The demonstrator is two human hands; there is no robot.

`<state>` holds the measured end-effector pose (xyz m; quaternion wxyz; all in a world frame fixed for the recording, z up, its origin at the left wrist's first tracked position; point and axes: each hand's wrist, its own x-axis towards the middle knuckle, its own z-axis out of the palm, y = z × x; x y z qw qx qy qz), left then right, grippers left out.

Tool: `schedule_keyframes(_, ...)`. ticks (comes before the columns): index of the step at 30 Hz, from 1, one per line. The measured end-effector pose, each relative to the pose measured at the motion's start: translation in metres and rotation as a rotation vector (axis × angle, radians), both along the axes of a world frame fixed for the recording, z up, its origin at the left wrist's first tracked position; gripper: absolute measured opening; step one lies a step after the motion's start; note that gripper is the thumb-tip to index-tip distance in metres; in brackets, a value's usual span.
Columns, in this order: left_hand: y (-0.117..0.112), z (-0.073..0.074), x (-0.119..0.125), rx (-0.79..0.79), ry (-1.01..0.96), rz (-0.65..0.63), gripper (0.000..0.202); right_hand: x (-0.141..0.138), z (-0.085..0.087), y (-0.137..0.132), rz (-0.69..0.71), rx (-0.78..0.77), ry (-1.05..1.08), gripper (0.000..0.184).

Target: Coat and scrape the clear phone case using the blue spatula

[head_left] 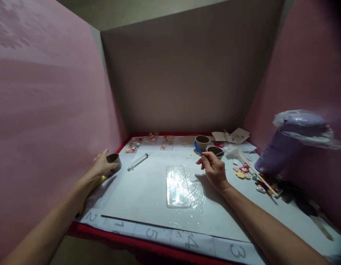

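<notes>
At the far left of the table, my left hand [102, 164] is closed around a small round cup [118, 165], thumb on the near side. My right hand [213, 170], right of the middle, pinches a slim blue plastic tool [198, 148] with a flat, blade-like end pointing up and left. Behind that hand stand two similar cups, a back cup [202, 141] and a nearer cup [218, 156] with a thin stick leaning in it. A clear phone case [178, 187] lies on crinkled plastic film [197, 200] between my hands.
A syringe [138, 162] lies right of the left cup. Small bags of colourful charms [167, 142] lie at the back. On the right are loose charms [240, 175], a wooden stick [257, 173] and a purple plastic-wrapped cylinder [280, 151]. Pink walls [84, 110] flank the table.
</notes>
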<state>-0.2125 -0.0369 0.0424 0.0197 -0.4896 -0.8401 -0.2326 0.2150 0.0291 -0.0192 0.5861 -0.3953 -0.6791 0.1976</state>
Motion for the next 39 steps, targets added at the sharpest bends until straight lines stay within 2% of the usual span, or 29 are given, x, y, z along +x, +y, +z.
schedule_keyframes(2,0.004,-0.007,0.0,-0.074,0.019,-0.014,0.092,0.0,0.0,0.0,0.003,-0.003,0.0,0.016)
schedule_keyframes(4,0.006,-0.012,0.001,-0.081,0.033,-0.002,0.091,0.0,0.0,0.0,0.01,0.0,-0.001,0.016)
schedule_keyframes(10,0.007,-0.015,0.008,0.079,-0.021,0.021,0.085,0.0,0.001,0.0,0.032,0.005,0.007,0.016)
schedule_keyframes(14,0.005,-0.004,0.017,0.154,-0.077,0.03,0.086,0.0,0.0,0.001,0.035,0.001,0.011,0.016)
schedule_keyframes(20,-0.004,0.023,0.035,0.25,-0.067,-0.001,0.082,0.0,-0.001,0.002,0.045,-0.003,0.014,0.016)
schedule_keyframes(25,-0.007,0.037,0.043,0.347,-0.148,0.032,0.09,0.0,-0.002,0.003,0.044,-0.005,0.018,0.016)
schedule_keyframes(30,-0.007,0.043,0.061,0.5,-0.341,-0.052,0.09,0.0,-0.004,0.004,0.046,-0.002,0.02,0.016)
schedule_keyframes(35,-0.011,0.042,0.086,0.609,-0.698,-0.151,0.089,0.0,-0.003,0.004,0.036,-0.001,0.01,0.016)
schedule_keyframes(39,-0.019,0.04,0.097,0.645,-0.964,-0.197,0.082,0.0,-0.002,0.003,0.041,0.002,0.011,0.015)
